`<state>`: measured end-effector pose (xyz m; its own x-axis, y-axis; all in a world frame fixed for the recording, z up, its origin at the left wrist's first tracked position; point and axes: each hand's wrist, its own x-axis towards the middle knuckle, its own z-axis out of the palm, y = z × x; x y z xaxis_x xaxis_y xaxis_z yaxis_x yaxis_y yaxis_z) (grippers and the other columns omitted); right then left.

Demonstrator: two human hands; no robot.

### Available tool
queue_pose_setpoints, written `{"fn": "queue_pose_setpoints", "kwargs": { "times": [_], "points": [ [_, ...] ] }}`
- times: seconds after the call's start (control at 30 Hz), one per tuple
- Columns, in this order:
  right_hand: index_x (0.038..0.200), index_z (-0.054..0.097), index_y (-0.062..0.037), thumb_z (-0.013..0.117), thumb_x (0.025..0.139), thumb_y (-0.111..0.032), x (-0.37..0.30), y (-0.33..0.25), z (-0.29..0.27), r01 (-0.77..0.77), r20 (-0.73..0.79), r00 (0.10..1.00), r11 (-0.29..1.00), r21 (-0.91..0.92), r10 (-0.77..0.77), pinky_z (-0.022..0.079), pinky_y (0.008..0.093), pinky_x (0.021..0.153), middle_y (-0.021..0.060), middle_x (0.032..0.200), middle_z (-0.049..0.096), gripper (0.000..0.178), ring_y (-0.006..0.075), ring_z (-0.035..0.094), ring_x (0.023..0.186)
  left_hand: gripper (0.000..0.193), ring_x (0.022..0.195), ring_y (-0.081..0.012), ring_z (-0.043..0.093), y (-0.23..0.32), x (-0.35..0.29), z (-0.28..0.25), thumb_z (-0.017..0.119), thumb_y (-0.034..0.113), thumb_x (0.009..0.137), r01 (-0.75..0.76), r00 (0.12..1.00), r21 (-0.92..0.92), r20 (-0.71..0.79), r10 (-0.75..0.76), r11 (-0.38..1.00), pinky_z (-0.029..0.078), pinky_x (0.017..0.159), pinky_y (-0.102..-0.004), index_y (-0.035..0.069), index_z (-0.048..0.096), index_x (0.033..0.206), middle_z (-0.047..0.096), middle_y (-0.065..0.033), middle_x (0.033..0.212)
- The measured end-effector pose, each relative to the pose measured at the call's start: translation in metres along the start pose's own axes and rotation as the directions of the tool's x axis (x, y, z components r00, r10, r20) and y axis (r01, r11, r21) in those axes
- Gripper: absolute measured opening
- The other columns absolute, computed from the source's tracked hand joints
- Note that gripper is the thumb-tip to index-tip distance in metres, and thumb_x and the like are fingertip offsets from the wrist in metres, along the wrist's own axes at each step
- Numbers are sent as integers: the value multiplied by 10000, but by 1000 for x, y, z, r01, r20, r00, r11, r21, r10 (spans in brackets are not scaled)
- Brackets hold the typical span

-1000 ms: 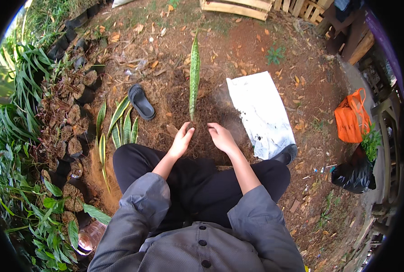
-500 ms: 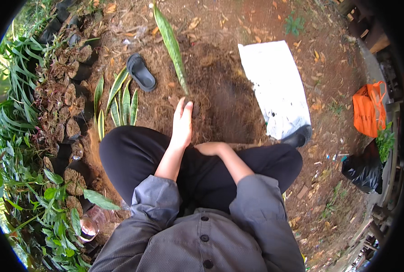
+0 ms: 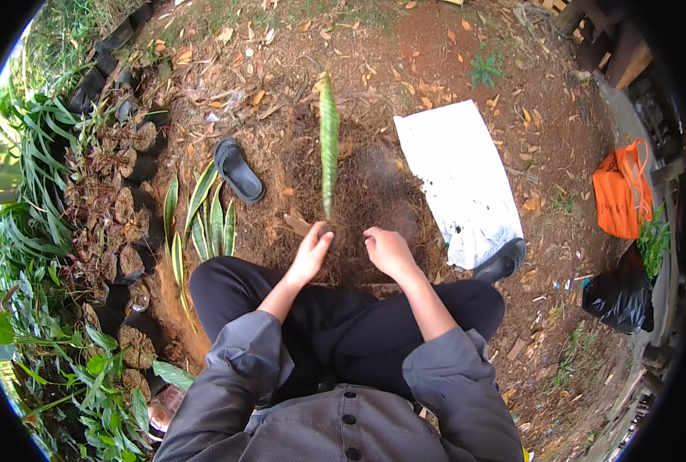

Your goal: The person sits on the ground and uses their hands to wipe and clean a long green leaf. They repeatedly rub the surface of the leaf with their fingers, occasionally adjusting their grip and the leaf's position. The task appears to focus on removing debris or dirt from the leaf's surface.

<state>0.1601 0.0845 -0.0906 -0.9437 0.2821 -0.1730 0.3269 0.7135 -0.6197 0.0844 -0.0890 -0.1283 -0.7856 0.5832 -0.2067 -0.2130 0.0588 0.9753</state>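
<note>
A long green snake plant leaf (image 3: 328, 146) stands nearly upright over a mat of brown fibre (image 3: 300, 165). My left hand (image 3: 310, 252) is closed at its lower end, thumb and fingers pinched together. A small brown piece (image 3: 297, 223) shows beside those fingertips. To the right, my right hand (image 3: 387, 250) is low over the fibre, its fingers curled inward. Whatever the right fingers hold, if anything, is hidden. More snake plant leaves with yellow edges (image 3: 216, 222) lie on the ground left of the fibre, by my knee.
A black slipper (image 3: 239, 171) lies at the left, another (image 3: 500, 260) by a white sack (image 3: 466, 181) at the right. Potted plants (image 3: 139, 204) line the left side. An orange bag (image 3: 620, 192) and a black plastic bag (image 3: 620, 296) stand far right. Dry leaves litter the soil.
The leaf has swung from a leftward lean to nearly upright. My right hand has come up from my lap to the fibre, and my left hand has moved slightly nearer me.
</note>
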Motion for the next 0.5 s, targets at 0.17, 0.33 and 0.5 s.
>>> {"fn": "queue_pose_setpoints", "kwargs": {
  "times": [0.17,0.33,0.5],
  "points": [
    [1105,612,-41,575,846,-91,-8,-11,16,36,-147,989,905,424,29,491,276,774,167,1001,647,267,162,647,864,373,957,-88,475,-24,9,29,453,222,951,95,995,-169,-6,-97,981,402,835,-244,-7,405,1241,531,-42,1043],
    [1051,635,3,635,804,-26,-12,17,51,-111,-41,982,744,659,182,496,250,770,112,960,665,249,145,631,875,639,1254,-175,320,-19,0,19,466,333,935,295,922,-99,288,-257,950,259,1032,-282,-32,199,1386,369,-132,1344],
    [978,641,24,664,779,-30,-12,25,56,-111,-7,988,726,678,157,494,252,766,110,926,671,208,123,631,862,528,1118,-132,401,-54,4,17,451,308,945,157,942,-102,315,-118,982,328,946,-261,-31,296,1319,460,-105,1196]
  ]
}}
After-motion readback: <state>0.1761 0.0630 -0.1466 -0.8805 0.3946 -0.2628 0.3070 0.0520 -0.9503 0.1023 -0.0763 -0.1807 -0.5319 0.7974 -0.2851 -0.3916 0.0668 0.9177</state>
